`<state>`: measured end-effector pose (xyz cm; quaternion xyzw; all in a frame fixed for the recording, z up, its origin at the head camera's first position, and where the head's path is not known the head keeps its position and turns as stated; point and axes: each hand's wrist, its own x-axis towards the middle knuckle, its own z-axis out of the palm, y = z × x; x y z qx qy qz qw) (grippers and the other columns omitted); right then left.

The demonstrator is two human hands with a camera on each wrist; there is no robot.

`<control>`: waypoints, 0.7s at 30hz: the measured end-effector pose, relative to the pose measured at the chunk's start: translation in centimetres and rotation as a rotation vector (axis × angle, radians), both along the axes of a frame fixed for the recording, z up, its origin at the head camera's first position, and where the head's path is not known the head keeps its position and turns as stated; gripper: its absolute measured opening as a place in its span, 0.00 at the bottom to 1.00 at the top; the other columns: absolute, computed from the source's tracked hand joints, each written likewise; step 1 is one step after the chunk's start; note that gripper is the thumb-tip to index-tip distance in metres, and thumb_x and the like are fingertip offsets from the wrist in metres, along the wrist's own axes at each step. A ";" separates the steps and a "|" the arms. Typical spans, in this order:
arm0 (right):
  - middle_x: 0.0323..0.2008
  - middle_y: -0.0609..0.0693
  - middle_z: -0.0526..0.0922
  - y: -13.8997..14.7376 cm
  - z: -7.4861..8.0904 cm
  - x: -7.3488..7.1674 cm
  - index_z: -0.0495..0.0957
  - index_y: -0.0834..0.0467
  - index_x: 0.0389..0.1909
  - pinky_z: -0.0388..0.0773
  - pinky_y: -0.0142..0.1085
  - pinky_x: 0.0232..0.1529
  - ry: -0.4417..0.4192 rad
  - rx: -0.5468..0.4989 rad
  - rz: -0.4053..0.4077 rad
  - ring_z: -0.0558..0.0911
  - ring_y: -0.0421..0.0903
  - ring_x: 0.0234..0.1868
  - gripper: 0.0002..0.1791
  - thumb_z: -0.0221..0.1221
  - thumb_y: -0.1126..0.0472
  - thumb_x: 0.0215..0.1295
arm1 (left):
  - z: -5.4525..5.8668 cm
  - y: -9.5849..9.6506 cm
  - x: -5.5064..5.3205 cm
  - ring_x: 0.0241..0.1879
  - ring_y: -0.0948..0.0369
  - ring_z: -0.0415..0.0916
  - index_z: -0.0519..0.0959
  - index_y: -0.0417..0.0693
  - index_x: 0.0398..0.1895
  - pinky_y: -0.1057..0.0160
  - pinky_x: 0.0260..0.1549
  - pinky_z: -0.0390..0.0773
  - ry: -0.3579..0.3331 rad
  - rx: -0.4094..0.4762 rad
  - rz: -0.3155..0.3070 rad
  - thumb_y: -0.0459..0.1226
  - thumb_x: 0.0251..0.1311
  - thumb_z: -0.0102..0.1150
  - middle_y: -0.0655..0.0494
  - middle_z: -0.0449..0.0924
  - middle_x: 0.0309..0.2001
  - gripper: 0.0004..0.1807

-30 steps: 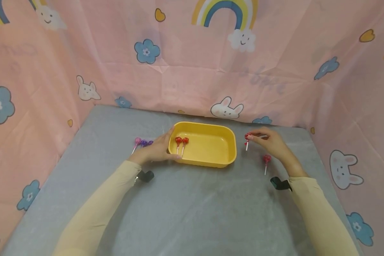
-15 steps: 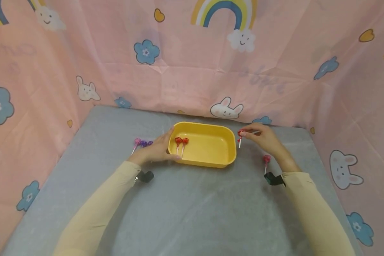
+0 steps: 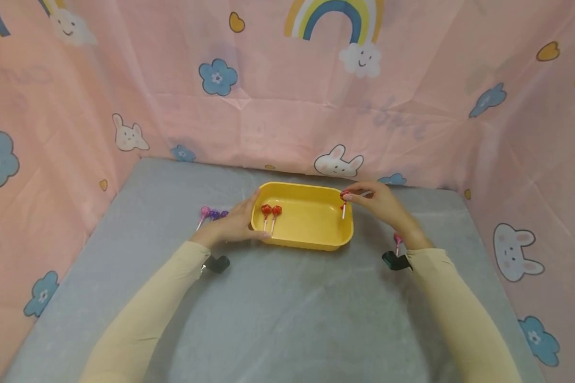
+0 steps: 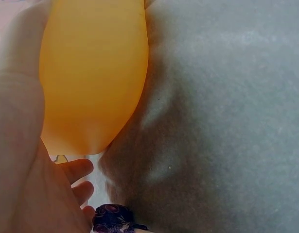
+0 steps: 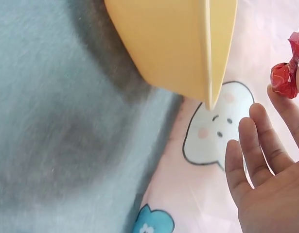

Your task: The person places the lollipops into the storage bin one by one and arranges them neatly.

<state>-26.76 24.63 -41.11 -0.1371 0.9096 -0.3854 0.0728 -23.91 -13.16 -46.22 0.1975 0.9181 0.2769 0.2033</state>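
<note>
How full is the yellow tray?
Partly filled: two red lollipops lie at the left end of the yellow tray, mostly bare otherwise; the right hand pinches a third lollipop.

right hand's grip (image 3: 380, 205) + red lollipop (image 5: 284, 80): moved leftward, farther from desk (image 3: 278, 319) right edge, now over yellow tray (image 3: 306, 243) right end | right wrist camera (image 3: 395, 261): shifted along, now covering part of lone lollipop (image 3: 397, 238) nearer that edge
</note>
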 end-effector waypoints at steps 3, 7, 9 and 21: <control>0.48 0.50 0.86 -0.7 -0.2 -0.3 0.84 0.50 0.50 0.76 0.44 0.56 0.005 -0.006 0.022 0.79 0.47 0.51 0.21 0.60 0.41 0.66 | 0.0 0.0 0.0 0.80 0.44 0.37 0.20 0.56 0.78 0.44 0.78 0.45 -0.001 -0.001 0.002 0.67 0.50 0.65 0.46 0.31 0.81 0.72; 0.47 0.51 0.86 -1.5 -0.5 -0.6 0.84 0.52 0.50 0.76 0.45 0.55 0.005 -0.020 0.045 0.79 0.48 0.51 0.19 0.61 0.45 0.67 | -0.1 0.0 0.1 0.80 0.44 0.37 0.20 0.57 0.78 0.43 0.78 0.45 -0.009 -0.003 0.005 0.67 0.50 0.64 0.46 0.31 0.81 0.72; 0.47 0.51 0.86 -1.8 -0.5 -0.7 0.84 0.52 0.50 0.76 0.46 0.56 0.000 -0.018 0.050 0.78 0.48 0.52 0.19 0.61 0.45 0.67 | -0.1 0.0 0.1 0.80 0.44 0.37 0.20 0.57 0.78 0.43 0.78 0.45 -0.012 -0.004 0.006 0.68 0.50 0.64 0.46 0.31 0.81 0.72; 0.45 0.51 0.87 -3.4 -1.0 -1.1 0.85 0.53 0.48 0.78 0.48 0.56 0.014 -0.035 0.094 0.79 0.48 0.49 0.17 0.62 0.47 0.67 | -0.2 0.0 0.2 0.80 0.44 0.38 0.20 0.58 0.78 0.43 0.78 0.45 -0.005 0.004 0.011 0.68 0.49 0.64 0.46 0.32 0.81 0.72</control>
